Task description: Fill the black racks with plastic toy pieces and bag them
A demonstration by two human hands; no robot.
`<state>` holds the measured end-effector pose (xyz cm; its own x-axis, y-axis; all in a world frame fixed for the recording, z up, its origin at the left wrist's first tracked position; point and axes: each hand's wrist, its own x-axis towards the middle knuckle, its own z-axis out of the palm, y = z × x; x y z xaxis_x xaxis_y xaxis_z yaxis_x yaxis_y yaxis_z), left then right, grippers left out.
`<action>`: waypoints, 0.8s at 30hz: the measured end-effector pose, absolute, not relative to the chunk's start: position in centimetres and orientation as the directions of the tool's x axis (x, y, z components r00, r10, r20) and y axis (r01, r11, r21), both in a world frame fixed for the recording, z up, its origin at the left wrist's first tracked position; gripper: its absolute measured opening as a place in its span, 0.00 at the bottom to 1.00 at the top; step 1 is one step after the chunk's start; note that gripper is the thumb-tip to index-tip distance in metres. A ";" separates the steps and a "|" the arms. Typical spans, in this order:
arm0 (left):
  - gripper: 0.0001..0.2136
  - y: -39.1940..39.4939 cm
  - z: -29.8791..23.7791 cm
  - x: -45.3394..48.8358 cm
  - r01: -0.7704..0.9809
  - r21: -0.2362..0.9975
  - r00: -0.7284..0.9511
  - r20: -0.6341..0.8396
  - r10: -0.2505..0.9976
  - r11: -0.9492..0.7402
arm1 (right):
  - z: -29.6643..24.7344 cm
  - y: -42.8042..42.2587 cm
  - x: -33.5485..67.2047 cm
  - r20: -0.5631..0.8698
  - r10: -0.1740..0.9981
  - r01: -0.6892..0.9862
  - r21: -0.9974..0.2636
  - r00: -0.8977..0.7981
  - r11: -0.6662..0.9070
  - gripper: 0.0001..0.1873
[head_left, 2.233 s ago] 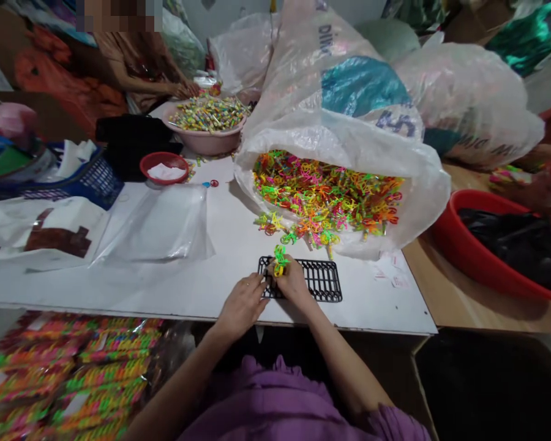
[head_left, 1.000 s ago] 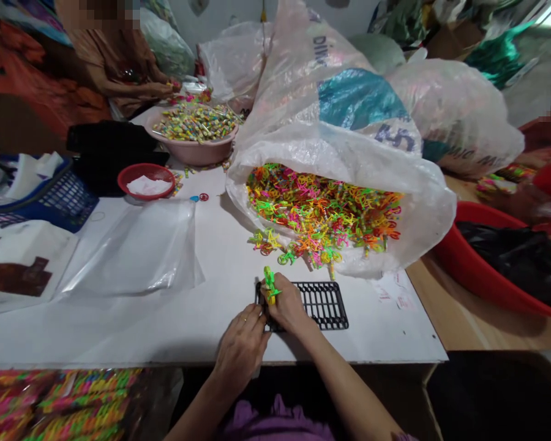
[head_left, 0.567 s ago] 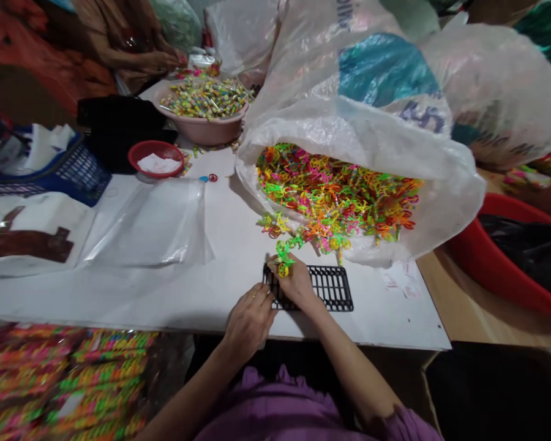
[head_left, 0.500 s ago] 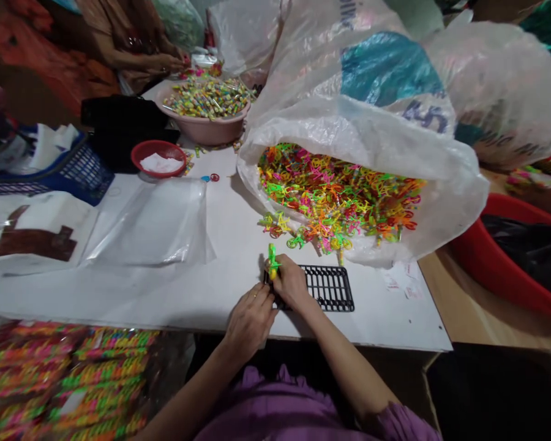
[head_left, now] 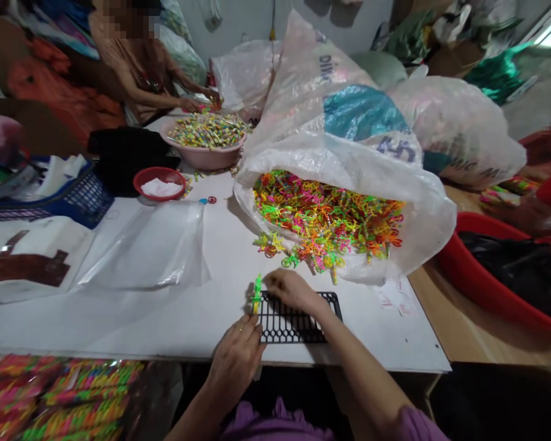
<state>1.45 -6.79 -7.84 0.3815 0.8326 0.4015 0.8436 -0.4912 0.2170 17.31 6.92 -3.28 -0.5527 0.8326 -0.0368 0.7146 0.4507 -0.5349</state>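
A black plastic rack (head_left: 298,334) with rows of slots lies near the table's front edge. Upright at its left end stands a small green-and-yellow plastic toy (head_left: 256,294). My left hand (head_left: 239,348) grips the rack's left edge, its fingertips just below the toy. Over the rack's far side hovers my right hand (head_left: 288,289), fingers loosely bent and a little apart from the toy, with nothing visible in them. Many similar bright toys (head_left: 321,214) fill the mouth of a big white sack (head_left: 422,208) beyond my hands, some spilling onto the table.
A pink basin (head_left: 206,158) of small coloured pieces, a red bowl (head_left: 158,187) and a blue basket (head_left: 89,190) stand at the back left. Clear plastic bags (head_left: 151,245) lie left. At right is a red tub (head_left: 463,269). A co-worker (head_left: 142,79) works across the table.
My right hand has let go of the green-and-yellow toy and moved slightly away to the right. The toy now stands at the rack's left end. The camera view has tilted up.
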 end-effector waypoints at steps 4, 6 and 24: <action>0.10 -8.3 -7.6 0.2 0.852 0.181 0.388 0.412 0.824 -0.491 | -1.2 12.2 13.9 0.153 0.887 0.854 -0.244 -0.435 0.460 0.12; 0.10 -8.6 -7.6 -0.3 0.847 0.165 0.409 0.406 0.817 -0.506 | -0.9 13.3 11.6 0.152 0.860 0.851 -0.139 -0.486 0.506 0.11; 0.10 -9.2 -7.6 -0.9 0.869 0.224 0.357 0.334 0.872 -0.442 | -3.0 7.4 14.4 0.021 0.964 0.897 -0.363 -0.264 0.253 0.08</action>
<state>-0.86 -9.15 -7.56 0.3575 0.8723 0.3337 0.8688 -0.4417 0.2237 14.43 7.43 -3.00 -0.2641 0.9643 0.0208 0.8966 0.2534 -0.3631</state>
